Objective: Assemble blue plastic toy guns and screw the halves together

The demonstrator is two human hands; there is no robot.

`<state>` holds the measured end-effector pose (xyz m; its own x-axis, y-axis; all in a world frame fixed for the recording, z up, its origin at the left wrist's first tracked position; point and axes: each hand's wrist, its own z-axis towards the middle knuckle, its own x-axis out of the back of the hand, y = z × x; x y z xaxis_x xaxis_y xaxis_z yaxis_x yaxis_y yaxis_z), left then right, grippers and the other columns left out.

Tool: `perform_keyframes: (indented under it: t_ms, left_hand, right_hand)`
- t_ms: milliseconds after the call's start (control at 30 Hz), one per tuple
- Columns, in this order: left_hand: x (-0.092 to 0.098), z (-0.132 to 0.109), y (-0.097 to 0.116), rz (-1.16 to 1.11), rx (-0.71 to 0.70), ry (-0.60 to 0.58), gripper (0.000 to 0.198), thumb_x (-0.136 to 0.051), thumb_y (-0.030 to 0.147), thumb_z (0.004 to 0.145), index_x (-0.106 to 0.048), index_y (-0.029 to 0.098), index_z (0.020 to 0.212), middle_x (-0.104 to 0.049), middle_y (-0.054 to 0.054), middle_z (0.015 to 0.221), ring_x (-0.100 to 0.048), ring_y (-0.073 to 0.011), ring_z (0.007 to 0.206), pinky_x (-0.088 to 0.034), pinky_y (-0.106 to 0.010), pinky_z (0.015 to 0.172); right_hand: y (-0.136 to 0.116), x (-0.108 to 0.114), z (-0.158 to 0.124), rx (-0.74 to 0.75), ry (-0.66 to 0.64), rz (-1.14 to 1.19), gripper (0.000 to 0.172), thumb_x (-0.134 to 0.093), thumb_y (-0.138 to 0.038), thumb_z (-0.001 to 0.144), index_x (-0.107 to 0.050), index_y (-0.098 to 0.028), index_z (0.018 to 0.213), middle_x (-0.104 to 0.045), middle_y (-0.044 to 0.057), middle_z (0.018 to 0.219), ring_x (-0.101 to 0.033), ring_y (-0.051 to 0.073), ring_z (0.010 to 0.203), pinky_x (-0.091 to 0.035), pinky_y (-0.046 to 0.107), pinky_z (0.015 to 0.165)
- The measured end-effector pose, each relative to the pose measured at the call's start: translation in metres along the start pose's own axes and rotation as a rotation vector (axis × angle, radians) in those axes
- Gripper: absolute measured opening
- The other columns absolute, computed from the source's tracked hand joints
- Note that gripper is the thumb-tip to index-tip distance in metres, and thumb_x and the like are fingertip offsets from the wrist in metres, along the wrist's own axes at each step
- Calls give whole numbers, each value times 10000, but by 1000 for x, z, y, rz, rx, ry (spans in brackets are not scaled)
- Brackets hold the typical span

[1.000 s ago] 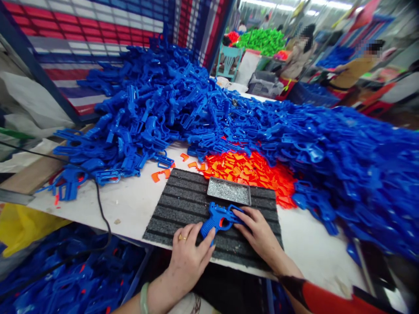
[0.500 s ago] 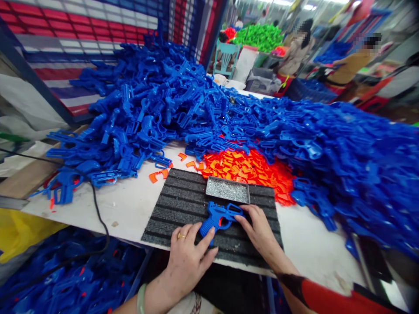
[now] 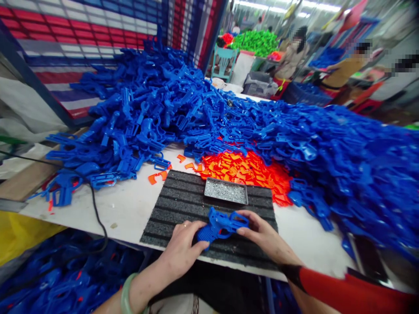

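Between my hands a blue plastic toy gun (image 3: 218,224) is held over a dark ribbed mat (image 3: 170,205). My left hand (image 3: 186,242) grips its handle end, thumb on the near side. The fingers and thumb of my right hand (image 3: 258,231) pinch the barrel end. A bit of orange shows near the gun's trigger guard. Just beyond the gun, a shallow tray (image 3: 225,191) of tiny silvery metal pieces rests on the mat. Small orange plastic parts (image 3: 245,172) lie heaped behind the tray.
Blue toy gun pieces (image 3: 157,100) are piled across the back and right of the white table (image 3: 131,205). A black cable (image 3: 96,209) hangs over the front left edge. More blue pieces (image 3: 65,266) fill a space below. People work in the background.
My left fingers have closed around the gun's handle, where they were spread over it before. The gun has tilted and come up a little, nearer to me.
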<state>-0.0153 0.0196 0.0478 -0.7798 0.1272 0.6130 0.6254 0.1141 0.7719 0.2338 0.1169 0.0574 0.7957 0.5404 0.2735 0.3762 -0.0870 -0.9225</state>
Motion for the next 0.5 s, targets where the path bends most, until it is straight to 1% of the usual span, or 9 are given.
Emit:
perform_keyframes:
  t_ms: [100, 200, 300, 367, 433, 500]
  left_hand:
    - [-2, -4, -1, -49, -22, 6, 258, -640, 260, 832, -644, 266, 1090, -635, -17, 974, -550, -227, 947, -458, -372, 872]
    - [-6, -7, -4, -55, -59, 57, 251, -627, 247, 842, -642, 259, 1092, -638, -25, 990, -545, -227, 957, -456, -372, 880]
    - [-7, -7, -7, -36, -109, 88, 280, -605, 232, 856, -629, 261, 1134, -645, -29, 1038, -550, -223, 980, -458, -367, 892]
    - [-5, -6, -7, -22, -148, 67, 344, -599, 225, 862, -600, 263, 1204, -651, -32, 1070, -556, -221, 1007, -454, -369, 915]
    - [-3, -5, -6, -20, -195, 21, 387, -599, 210, 861, -579, 260, 1244, -656, -33, 1092, -560, -218, 1028, -449, -371, 937]
    - [-1, -5, -5, -28, -213, -19, 382, -598, 177, 851, -586, 256, 1224, -654, -30, 1108, -563, -212, 1048, -448, -365, 952]
  right_hand:
    - [-2, -1, -6, 44, 40, -56, 391, -691, -399, 782, -583, -235, 1121, -694, 53, 1065, -663, 219, 996, -544, 385, 905]
    - [-4, -2, -12, 64, 73, -97, 388, -676, -387, 794, -578, -239, 1139, -683, 55, 1092, -656, 215, 1014, -541, 363, 901]
    - [-11, 0, -15, 64, 34, -192, 438, -680, -397, 788, -576, -241, 1184, -690, 51, 1093, -661, 219, 987, -545, 350, 863]
    - [-17, 1, -15, 48, -1, -306, 420, -726, -404, 742, -617, -232, 1109, -712, 29, 980, -667, 217, 882, -549, 330, 782]
    - [-23, 1, -15, 45, -30, -426, 342, -764, -388, 698, -655, -228, 979, -712, 9, 868, -654, 212, 797, -531, 310, 711]
    - [-27, 0, -14, 67, -57, -524, 277, -764, -346, 698, -670, -241, 937, -717, 6, 866, -651, 217, 804, -511, 312, 718]
